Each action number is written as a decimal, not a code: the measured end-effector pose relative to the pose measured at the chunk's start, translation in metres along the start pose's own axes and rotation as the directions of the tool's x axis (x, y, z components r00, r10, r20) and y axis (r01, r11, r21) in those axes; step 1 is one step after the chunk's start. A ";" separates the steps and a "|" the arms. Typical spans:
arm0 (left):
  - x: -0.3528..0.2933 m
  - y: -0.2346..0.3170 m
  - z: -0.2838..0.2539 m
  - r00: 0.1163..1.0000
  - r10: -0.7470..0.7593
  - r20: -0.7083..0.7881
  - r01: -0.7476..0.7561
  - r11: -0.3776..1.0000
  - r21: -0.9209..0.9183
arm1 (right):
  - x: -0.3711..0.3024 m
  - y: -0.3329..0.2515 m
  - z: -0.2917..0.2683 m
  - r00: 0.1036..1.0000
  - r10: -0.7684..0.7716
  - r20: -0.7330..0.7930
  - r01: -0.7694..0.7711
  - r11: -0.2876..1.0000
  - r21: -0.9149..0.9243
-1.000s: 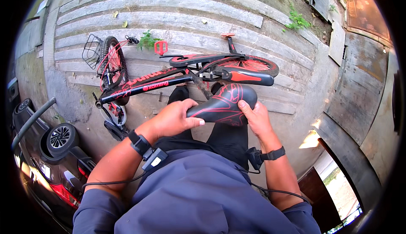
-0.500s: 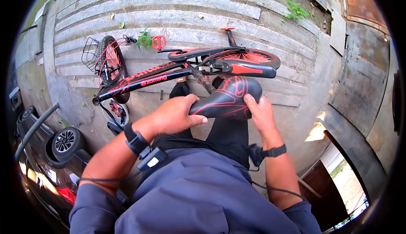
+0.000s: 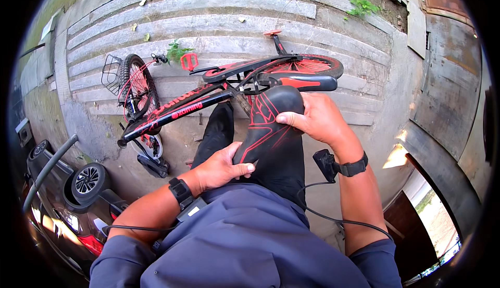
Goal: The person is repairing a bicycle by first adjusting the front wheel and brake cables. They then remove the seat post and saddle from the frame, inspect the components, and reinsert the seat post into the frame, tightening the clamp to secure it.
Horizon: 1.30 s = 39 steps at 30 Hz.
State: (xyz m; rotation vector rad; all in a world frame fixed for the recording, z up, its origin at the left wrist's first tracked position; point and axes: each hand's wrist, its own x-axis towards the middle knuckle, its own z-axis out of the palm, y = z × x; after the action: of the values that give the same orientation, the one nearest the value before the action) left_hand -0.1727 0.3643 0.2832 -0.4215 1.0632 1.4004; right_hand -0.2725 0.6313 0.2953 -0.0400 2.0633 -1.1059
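Note:
Both my hands grip a black bicycle saddle [image 3: 271,132] with red line patterns. My left hand [image 3: 223,167] is closed round its narrow nose, thumb on top. My right hand [image 3: 317,117] holds the wide rear end, its thumb pressed on the upper face and the fingers hidden underneath. The seat post under the saddle is mostly hidden; part of it shows towards the frame. A black and red bicycle [image 3: 182,111] lies on its side just beyond the saddle, its front wheel [image 3: 139,85] to the left and its rear wheel to the right, partly behind a black and red mudguard [image 3: 307,83].
A round pale container [image 3: 158,150] with red and black parts stands below the handlebar end. At the left are a dark car [image 3: 67,205] and a grey curved pipe [image 3: 52,165]. Metal panels [image 3: 448,80] line the right side. Stone strips [image 3: 219,28] cover the ground beyond the bicycle.
The saddle has turned, its nose swinging towards me and its rear lifting away. My left hand has come nearer my body, while my right hand has moved up around the rear end.

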 end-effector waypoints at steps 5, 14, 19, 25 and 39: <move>-0.009 0.021 -0.013 0.975 0.183 -0.126 -0.117 0.905 0.408 | -0.029 0.017 0.030 0.962 0.189 -0.199 -0.135 0.957 0.256; -0.011 0.013 -0.020 0.964 0.257 -0.070 -0.200 0.873 0.445 | -0.028 0.021 0.025 0.967 0.214 -0.141 -0.167 0.942 0.290; -0.005 -0.003 -0.004 1.000 0.020 0.005 -0.019 1.000 -0.020 | -0.003 -0.007 0.004 0.998 -0.004 -0.061 0.005 1.000 0.017; -0.020 0.054 -0.032 0.972 0.223 -0.075 -0.116 0.730 0.674 | -0.043 0.032 0.048 0.915 0.290 -0.279 -0.166 0.903 0.397; 0.014 -0.016 -0.018 0.972 -0.040 0.232 0.046 0.999 -0.022 | 0.013 -0.021 -0.009 0.999 -0.047 -0.008 0.042 0.951 -0.306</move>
State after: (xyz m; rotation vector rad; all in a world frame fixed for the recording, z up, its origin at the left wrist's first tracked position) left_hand -0.1664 0.3557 0.2575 -0.2906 0.8419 1.3892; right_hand -0.2944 0.6195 0.3052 -0.2339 2.2400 -0.8042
